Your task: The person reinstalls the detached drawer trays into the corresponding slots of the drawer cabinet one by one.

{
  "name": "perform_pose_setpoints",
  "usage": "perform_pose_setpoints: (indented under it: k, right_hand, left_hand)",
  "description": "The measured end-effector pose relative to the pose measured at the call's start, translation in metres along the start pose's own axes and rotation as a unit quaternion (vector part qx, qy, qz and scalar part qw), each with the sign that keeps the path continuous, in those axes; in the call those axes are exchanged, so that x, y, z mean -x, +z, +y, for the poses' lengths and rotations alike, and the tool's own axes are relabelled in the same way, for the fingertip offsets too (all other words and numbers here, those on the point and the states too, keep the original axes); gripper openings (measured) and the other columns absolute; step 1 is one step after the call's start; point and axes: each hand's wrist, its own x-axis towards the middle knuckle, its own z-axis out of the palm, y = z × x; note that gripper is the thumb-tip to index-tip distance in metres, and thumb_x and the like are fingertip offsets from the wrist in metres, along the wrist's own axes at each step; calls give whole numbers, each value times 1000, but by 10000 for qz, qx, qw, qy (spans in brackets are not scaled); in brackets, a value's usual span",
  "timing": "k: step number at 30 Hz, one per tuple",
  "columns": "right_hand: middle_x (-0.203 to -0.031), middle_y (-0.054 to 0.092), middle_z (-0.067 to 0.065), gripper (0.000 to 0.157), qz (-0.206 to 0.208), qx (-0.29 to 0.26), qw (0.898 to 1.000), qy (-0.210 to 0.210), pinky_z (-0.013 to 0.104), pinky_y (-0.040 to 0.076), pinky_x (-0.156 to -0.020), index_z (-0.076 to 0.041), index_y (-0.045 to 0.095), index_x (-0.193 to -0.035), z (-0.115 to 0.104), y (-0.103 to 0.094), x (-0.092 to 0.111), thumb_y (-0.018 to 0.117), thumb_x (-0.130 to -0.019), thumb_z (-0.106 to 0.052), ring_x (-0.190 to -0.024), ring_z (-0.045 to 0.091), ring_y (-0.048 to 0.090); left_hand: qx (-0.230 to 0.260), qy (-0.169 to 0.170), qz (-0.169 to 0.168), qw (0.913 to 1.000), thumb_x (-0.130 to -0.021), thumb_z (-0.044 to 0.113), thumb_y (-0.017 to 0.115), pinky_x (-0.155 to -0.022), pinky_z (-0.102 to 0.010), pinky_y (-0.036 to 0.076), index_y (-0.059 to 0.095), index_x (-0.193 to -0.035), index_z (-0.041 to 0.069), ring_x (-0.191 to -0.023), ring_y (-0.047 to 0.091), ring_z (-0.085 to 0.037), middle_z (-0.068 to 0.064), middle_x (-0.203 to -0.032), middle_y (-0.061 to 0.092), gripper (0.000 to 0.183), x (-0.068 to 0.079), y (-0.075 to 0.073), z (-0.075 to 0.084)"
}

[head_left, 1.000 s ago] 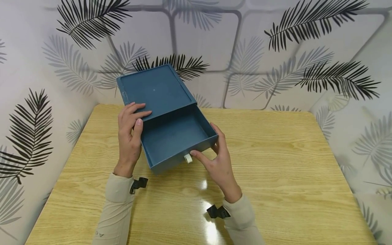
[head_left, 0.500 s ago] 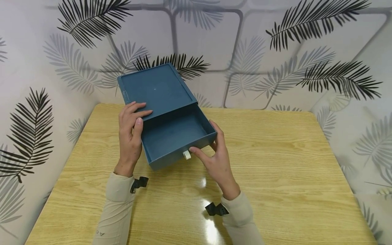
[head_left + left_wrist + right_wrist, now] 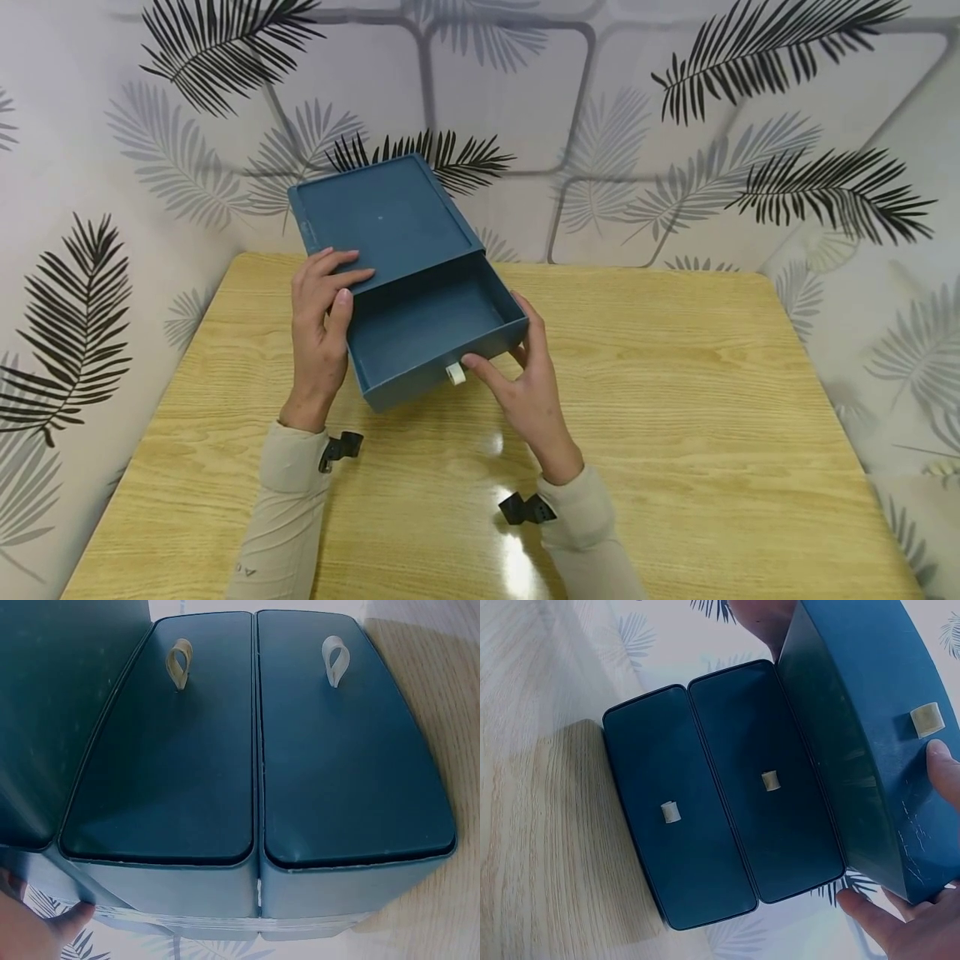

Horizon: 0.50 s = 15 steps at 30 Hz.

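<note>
A blue drawer unit (image 3: 386, 221) stands on the table with its top drawer (image 3: 408, 388) partly pulled out, the inside bare. A pale pull tab (image 3: 455, 373) sticks out of the drawer's front. My left hand (image 3: 317, 333) holds the unit's front left edge, fingers over the top and thumb at the front. With thumb on the front beside the tab and fingers round the right side, my right hand (image 3: 531, 396) grips the drawer. Two lower drawers, the middle one (image 3: 750, 825) and the bottom one (image 3: 660, 765), are closed in the right wrist view.
The wood-grain table (image 3: 697, 433) spreads around the unit. Behind it rises a wall (image 3: 622, 75) with a leaf pattern. Black wrist cameras, one at the left cuff (image 3: 341, 448) and one at the right (image 3: 525, 508), jut inward.
The top drawer has slid slightly inward, away from me, and my right hand has moved along with it. My left hand and the unit stay almost where they were.
</note>
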Motion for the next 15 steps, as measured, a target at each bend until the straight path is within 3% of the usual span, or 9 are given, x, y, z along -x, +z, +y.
perform_pose_setpoints:
  k: [7,15]
  right_hand:
    - [-164,39,-4,89,42,-39,10000,36,60,41,-119,-33,32,-161,1,3,-3,82,-90,-16,-147,24,45]
    - [-162,42,-2,82,103,65,9999,-45,58,45,-116,-28,33,-161,6,6,-6,79,-94,-17,-149,21,44]
  left_hand:
    - [-100,27,-122,9999,-108,33,45,-131,-45,17,76,-125,12,-153,34,-20,-9,-147,60,41,-1,-2,0]
    - [-137,46,-230,9996,-109,41,44,-131,-46,17,75,-126,12,-153,34,-20,-10,-148,59,45,0,-3,0]
